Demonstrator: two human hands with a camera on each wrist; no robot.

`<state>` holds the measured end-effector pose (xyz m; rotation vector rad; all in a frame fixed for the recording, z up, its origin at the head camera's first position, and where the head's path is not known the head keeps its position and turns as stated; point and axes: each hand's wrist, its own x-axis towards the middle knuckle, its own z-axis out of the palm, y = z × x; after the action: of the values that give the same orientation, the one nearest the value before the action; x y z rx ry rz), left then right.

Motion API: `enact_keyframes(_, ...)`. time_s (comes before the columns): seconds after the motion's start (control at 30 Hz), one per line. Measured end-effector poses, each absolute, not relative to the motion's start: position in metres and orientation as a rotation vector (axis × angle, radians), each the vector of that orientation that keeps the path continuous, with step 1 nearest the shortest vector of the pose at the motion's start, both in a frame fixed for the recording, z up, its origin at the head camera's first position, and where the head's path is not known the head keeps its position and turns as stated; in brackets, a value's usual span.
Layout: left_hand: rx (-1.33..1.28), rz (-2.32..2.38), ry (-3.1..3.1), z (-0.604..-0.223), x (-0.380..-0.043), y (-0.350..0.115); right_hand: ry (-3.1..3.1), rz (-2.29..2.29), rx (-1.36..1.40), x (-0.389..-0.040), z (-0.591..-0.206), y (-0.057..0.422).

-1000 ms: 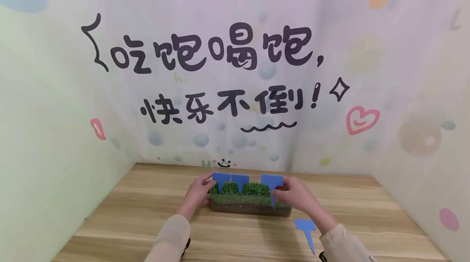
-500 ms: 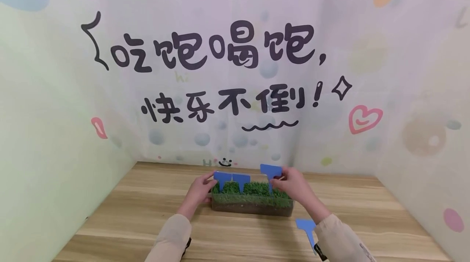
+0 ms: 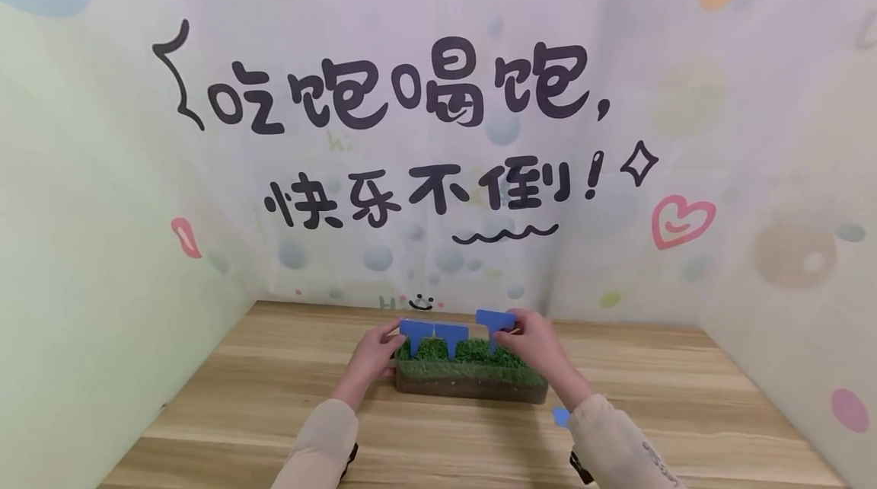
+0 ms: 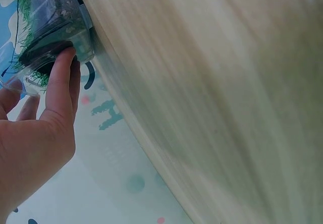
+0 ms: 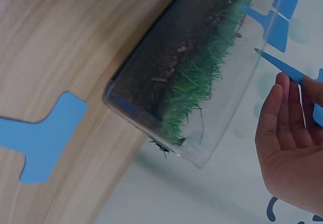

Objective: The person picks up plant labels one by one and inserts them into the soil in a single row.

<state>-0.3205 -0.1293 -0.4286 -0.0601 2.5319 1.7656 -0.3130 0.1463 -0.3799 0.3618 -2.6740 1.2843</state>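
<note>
A long clear plastic box (image 3: 473,390) of dark soil and green grass (image 5: 194,85) sits on the table. My left hand (image 3: 370,358) holds the box's left end, fingers against its end wall in the left wrist view. Two blue T-shaped plant labels (image 3: 416,330) stand side by side in the grass near that hand. My right hand (image 3: 540,348) pinches another blue T-shaped plant label (image 3: 495,318) upright over the right half of the box. In the right wrist view, the pointed tip of this held plant label (image 5: 282,68) shows at the rim, clear of the soil.
One more blue plant label (image 5: 50,138) lies on the wooden table (image 3: 274,397), right of the box and partly under my right sleeve in the head view. A printed cloth wall (image 3: 384,260) rises behind the table, with pale walls at both sides.
My right hand has lifted the plant label up out of the box's right part, then shifted it slightly left. My left hand keeps its hold on the box. The right sleeve now covers most of the loose label.
</note>
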Motion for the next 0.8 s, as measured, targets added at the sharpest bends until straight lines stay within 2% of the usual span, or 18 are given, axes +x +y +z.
enact_keyframes(0.8, -0.055, 1.797, 2.521, -0.429, -0.320, -0.130, -2.713, 1.156, 0.300, -0.329, -0.411, 0.141)
